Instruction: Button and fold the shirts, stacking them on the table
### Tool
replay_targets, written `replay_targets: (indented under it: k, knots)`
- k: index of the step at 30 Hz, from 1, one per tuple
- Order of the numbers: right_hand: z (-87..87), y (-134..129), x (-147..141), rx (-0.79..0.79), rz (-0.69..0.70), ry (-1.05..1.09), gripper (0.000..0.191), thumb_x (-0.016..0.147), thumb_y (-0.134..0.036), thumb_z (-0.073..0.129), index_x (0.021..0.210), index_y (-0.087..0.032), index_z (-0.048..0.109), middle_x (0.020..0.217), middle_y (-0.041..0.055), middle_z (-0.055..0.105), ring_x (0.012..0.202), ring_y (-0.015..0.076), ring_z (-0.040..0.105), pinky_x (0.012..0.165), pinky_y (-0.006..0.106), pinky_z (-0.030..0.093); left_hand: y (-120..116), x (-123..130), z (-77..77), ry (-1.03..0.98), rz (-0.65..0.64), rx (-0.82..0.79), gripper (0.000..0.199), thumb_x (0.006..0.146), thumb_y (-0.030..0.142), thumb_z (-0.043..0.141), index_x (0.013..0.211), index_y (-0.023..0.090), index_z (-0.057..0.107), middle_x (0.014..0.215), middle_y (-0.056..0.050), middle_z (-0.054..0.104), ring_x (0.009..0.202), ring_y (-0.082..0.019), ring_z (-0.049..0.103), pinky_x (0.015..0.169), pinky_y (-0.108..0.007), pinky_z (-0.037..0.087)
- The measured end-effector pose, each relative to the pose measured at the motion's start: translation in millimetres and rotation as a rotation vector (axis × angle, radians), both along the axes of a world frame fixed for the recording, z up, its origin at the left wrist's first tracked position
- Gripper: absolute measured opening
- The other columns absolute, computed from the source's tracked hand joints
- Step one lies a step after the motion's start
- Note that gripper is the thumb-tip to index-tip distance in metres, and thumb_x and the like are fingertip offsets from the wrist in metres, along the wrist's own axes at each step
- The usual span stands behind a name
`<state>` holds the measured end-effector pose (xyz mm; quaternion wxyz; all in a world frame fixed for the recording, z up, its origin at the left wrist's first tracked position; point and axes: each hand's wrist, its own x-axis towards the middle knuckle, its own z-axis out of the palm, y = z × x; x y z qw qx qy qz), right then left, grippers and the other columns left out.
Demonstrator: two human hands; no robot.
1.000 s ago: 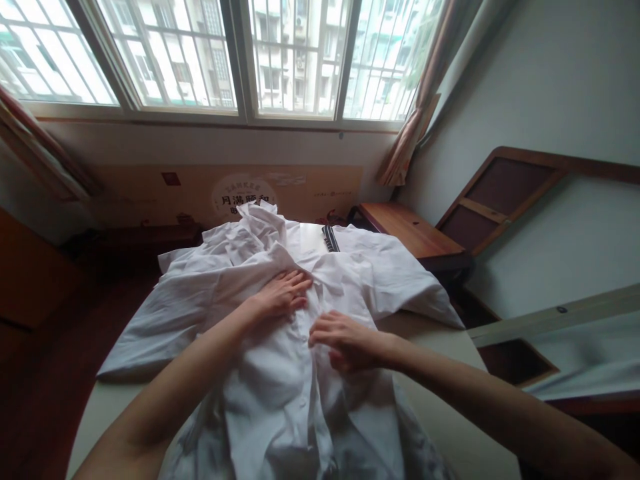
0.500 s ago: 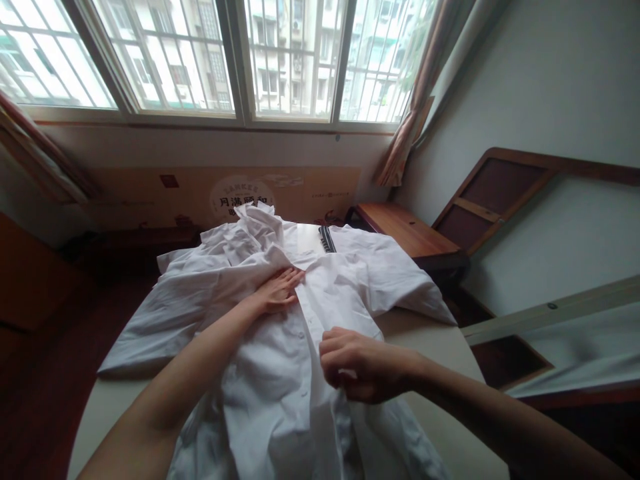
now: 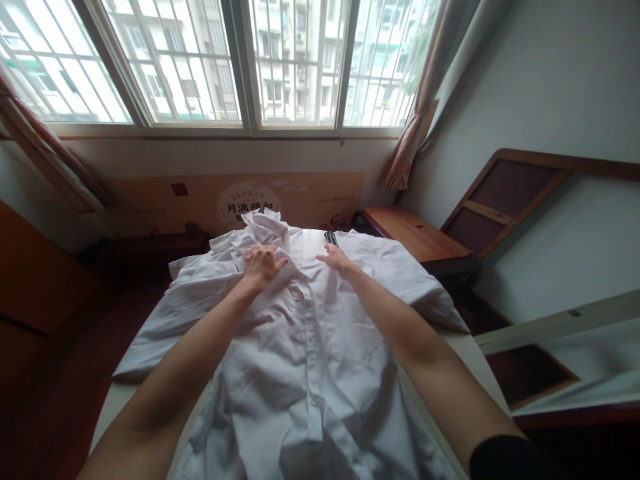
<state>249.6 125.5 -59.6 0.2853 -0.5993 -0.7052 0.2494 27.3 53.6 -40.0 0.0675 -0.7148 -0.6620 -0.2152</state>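
Note:
A white button-up shirt [image 3: 300,347] lies spread face up, its front edges brought together along the middle. On its upper left part, near the collar, is my left hand [image 3: 263,265], fingers bent into the cloth and thumb stretched to the right. My right hand [image 3: 336,258] reaches to the collar area on the other side, with its thumb and fingers apart. Just beyond those fingers is a black-and-white striped piece [image 3: 331,237]. A smooth white panel [image 3: 313,243] shows between the two hands. The fingertips of my left hand are partly hidden.
Under the shirt is a pale table with a rounded edge [image 3: 483,367]. A low wooden bench [image 3: 415,230] stands at the back right. Beyond the table are a printed board [image 3: 335,187] and a barred window [image 3: 295,67]. A wooden-framed panel [image 3: 500,193] leans by the right wall.
My right hand has let go of the shirt's front edge and moved up to the collar area. The front edge now lies down. My left hand has slid up and left, its fingers now bent.

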Motion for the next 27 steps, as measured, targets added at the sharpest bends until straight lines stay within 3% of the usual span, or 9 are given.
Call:
replay_targets:
  k: [3, 6, 12, 15, 17, 19, 22, 24, 27]
  knots:
    - [-8.7, 4, -7, -0.161, 0.014, 0.027, 0.029, 0.064, -0.019, 0.075, 0.089, -0.008, 0.065, 0.092, 0.0149, 0.068, 0.083, 0.0255, 0.065, 0.074, 0.036, 0.052, 6, -1, -4.2, -0.012, -0.04, -0.085, 0.026, 0.082, 0.039, 0.056, 0.087, 0.015, 0.063, 0.094, -0.016, 0.063, 0.103, -0.034, 0.052, 0.092, -0.047, 0.033]
    - [-2.7, 1, 1, -0.292, 0.051, 0.057, 0.019, 0.061, -0.018, 0.078, 0.074, -0.011, 0.065, 0.076, 0.01, 0.068, 0.068, 0.0224, 0.065, 0.063, 0.033, 0.053, 9, -2, -4.1, -0.079, -0.067, -0.072, 0.019, 0.083, 0.033, 0.052, 0.079, 0.017, 0.061, 0.09, -0.013, 0.062, 0.095, -0.03, 0.055, 0.087, -0.042, 0.037]
    - [57.1, -12, 50, -0.361, 0.249, 0.485, 0.025, 0.081, -0.039, 0.064, 0.081, -0.014, 0.066, 0.077, 0.008, 0.068, 0.062, 0.0157, 0.062, 0.059, 0.028, 0.052, 28, -11, 8.7, -0.63, -0.339, -0.133, 0.035, 0.089, 0.046, 0.038, 0.078, 0.018, 0.056, 0.066, -0.002, 0.056, 0.062, -0.016, 0.052, 0.06, -0.027, 0.04]
    - [94.2, -14, 57, -0.2, 0.159, 0.169, 0.034, 0.082, -0.046, 0.061, 0.081, -0.013, 0.069, 0.078, 0.0104, 0.068, 0.066, 0.0204, 0.063, 0.061, 0.031, 0.049, 39, -10, 12.9, -0.792, -0.403, -0.19, 0.044, 0.088, 0.055, 0.036, 0.079, 0.017, 0.056, 0.063, -0.001, 0.055, 0.057, -0.015, 0.05, 0.053, -0.025, 0.038]
    - [105.8, -10, 48, -0.008, -0.011, -0.156, 0.037, 0.081, -0.048, 0.061, 0.083, -0.012, 0.069, 0.084, 0.0141, 0.068, 0.08, 0.0264, 0.064, 0.07, 0.035, 0.048, 44, -6, 14.6, -0.654, -0.317, -0.15, 0.045, 0.088, 0.055, 0.037, 0.078, 0.017, 0.058, 0.067, -0.003, 0.058, 0.063, -0.018, 0.054, 0.058, -0.027, 0.041]
    - [99.5, -3, 30, 0.16, -0.168, -0.391, 0.041, 0.085, -0.048, 0.055, 0.093, -0.01, 0.067, 0.096, 0.0182, 0.067, 0.094, 0.0303, 0.062, 0.08, 0.038, 0.045, 46, 0, 14.6, -0.393, -0.123, -0.062, 0.043, 0.089, 0.052, 0.039, 0.086, 0.016, 0.061, 0.076, -0.009, 0.063, 0.077, -0.024, 0.059, 0.069, -0.033, 0.044]
    - [59.3, 1, 5, 0.225, -0.266, -0.498, 0.041, 0.093, -0.04, 0.041, 0.114, -0.009, 0.057, 0.103, 0.0209, 0.064, 0.098, 0.0301, 0.061, 0.083, 0.041, 0.043, 40, 12, 10.2, -0.014, 0.067, 0.043, 0.034, 0.089, 0.036, 0.045, 0.112, 0.015, 0.058, 0.109, -0.017, 0.062, 0.107, -0.034, 0.053, 0.089, -0.047, 0.038]
    - [24.3, -2, -3, 0.207, -0.279, -0.535, 0.041, 0.094, -0.033, 0.039, 0.125, -0.009, 0.048, 0.11, 0.0221, 0.061, 0.1, 0.0299, 0.059, 0.085, 0.042, 0.042, 28, 19, 4.1, 0.157, -0.012, 0.081, 0.037, 0.088, 0.02, 0.042, 0.124, 0.017, 0.053, 0.128, -0.017, 0.054, 0.123, -0.034, 0.043, 0.1, -0.051, 0.03]
    - [-15.6, -8, -2, 0.217, -0.233, -0.622, 0.039, 0.094, -0.029, 0.036, 0.127, -0.01, 0.045, 0.122, 0.0239, 0.053, 0.109, 0.0309, 0.052, 0.092, 0.046, 0.036, 3, 28, -11.4, 0.29, -0.336, 0.071, 0.04, 0.09, 0.017, 0.037, 0.126, 0.017, 0.053, 0.137, -0.015, 0.048, 0.132, -0.029, 0.035, 0.108, -0.047, 0.022]
